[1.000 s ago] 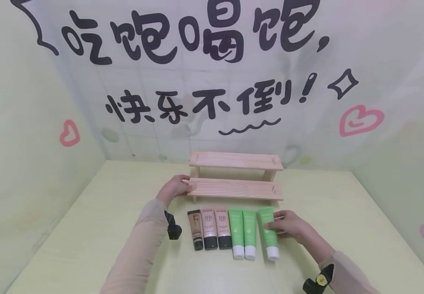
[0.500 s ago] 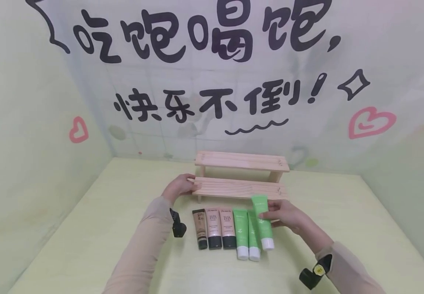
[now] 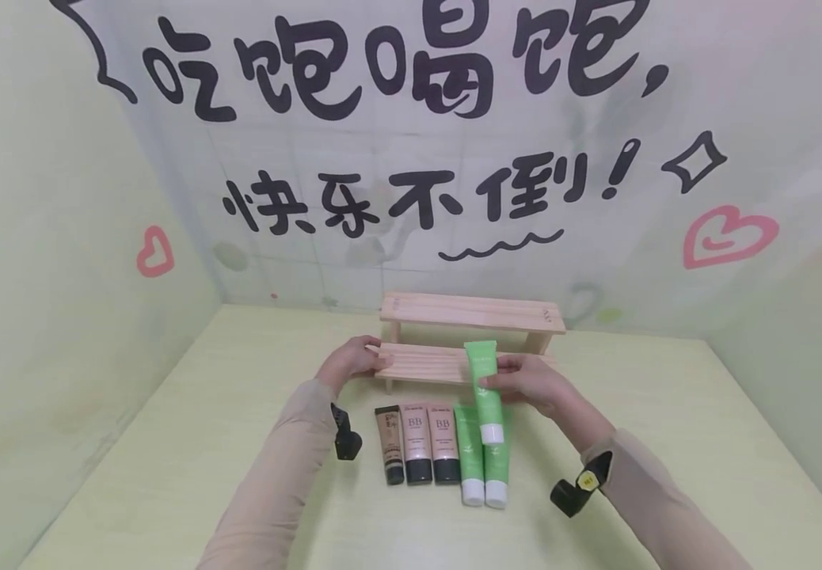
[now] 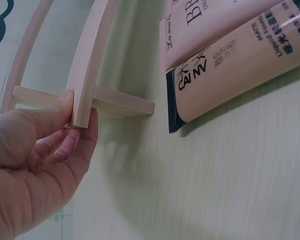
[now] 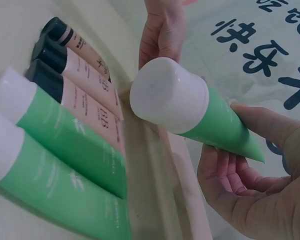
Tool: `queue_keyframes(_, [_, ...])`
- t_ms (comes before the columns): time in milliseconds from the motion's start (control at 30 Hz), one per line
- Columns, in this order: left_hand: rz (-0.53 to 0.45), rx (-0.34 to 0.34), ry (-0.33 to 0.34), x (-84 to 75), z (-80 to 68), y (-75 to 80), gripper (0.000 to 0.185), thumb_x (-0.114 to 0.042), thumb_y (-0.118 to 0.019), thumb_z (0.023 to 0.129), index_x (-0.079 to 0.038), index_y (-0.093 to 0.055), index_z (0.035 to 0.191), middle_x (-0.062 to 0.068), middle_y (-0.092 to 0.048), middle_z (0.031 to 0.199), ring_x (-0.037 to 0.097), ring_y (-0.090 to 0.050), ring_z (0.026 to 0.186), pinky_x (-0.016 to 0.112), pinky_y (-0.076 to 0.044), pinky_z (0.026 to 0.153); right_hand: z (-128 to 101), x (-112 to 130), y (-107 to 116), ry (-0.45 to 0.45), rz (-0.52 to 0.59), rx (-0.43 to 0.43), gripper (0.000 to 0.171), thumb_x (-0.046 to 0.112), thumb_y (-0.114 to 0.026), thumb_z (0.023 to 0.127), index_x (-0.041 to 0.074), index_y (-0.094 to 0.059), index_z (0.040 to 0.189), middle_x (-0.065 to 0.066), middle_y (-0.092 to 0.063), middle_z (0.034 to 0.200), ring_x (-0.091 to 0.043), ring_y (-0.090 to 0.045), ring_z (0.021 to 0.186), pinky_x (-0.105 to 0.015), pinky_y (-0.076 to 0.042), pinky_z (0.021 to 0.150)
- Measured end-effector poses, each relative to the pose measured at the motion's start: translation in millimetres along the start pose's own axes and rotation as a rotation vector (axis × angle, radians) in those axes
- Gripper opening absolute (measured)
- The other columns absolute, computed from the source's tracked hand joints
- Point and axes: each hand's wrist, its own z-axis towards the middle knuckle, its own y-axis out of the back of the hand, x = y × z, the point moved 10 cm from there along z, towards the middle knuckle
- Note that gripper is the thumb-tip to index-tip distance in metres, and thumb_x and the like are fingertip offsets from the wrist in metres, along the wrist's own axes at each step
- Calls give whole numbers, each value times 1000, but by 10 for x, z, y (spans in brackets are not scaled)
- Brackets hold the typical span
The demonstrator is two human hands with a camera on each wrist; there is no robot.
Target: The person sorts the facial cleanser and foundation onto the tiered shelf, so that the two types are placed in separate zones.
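In the head view my right hand holds a green tube with a white cap, pinched between thumb and fingers, cap end down. The tube is raised above the table, in front of the lower step of a two-tier wooden rack. My left hand grips the left end of that lower step, thumb on top and fingers beneath. On the table before the rack lie two more green tubes, two pink BB tubes and a brown tube in a row.
The pale table meets printed walls at the back and sides. The rack's upper step stands behind the lower one, near the back wall. A camera is strapped to each wrist.
My right hand has lifted the green tube off the table and carried it left and up towards the rack. The left hand keeps its grip on the step. The head view has shifted slightly.
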Motion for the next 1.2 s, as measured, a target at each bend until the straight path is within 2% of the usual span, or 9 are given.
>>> queue_keyframes(233, [-16, -20, 21, -51, -126, 1, 56, -10, -64, 85, -3, -39, 135, 22, -52, 124, 27, -60, 103, 34, -51, 90, 118, 209, -61, 27, 49, 31, 60, 17, -67, 81, -9, -41, 128, -18, -56, 115, -18, -60, 93, -44, -47, 94])
queue_keyframes(433, [-28, 6, 18, -43, -116, -46, 58, -10, -64, 85, -1, -37, 136, 22, -53, 124, 28, -60, 105, 34, -50, 91, 181, 321, -115, 49, 85, 47, 62, 15, -67, 80, -6, -39, 132, -23, -51, 124, -20, -59, 97, -42, -49, 92])
queue_keyframes(733, [-23, -10, 17, -13, -90, -2, 57, -11, -62, 86, -2, -36, 136, 22, -53, 123, 29, -60, 105, 36, -49, 93, 334, 538, -123, 79, 120, 20, 60, 9, -65, 81, -10, -37, 131, -27, -48, 126, -16, -60, 91, -42, -49, 91])
queue_keyframes(1200, [-27, -8, 33, -30, -118, 2, 58, -10, -63, 85, -2, -37, 136, 21, -54, 121, 25, -61, 100, 32, -51, 88, 480, 631, -111, 51, 165, 7, 63, 7, -64, 82, -7, -33, 135, -27, -46, 130, -17, -60, 93, -41, -46, 97])
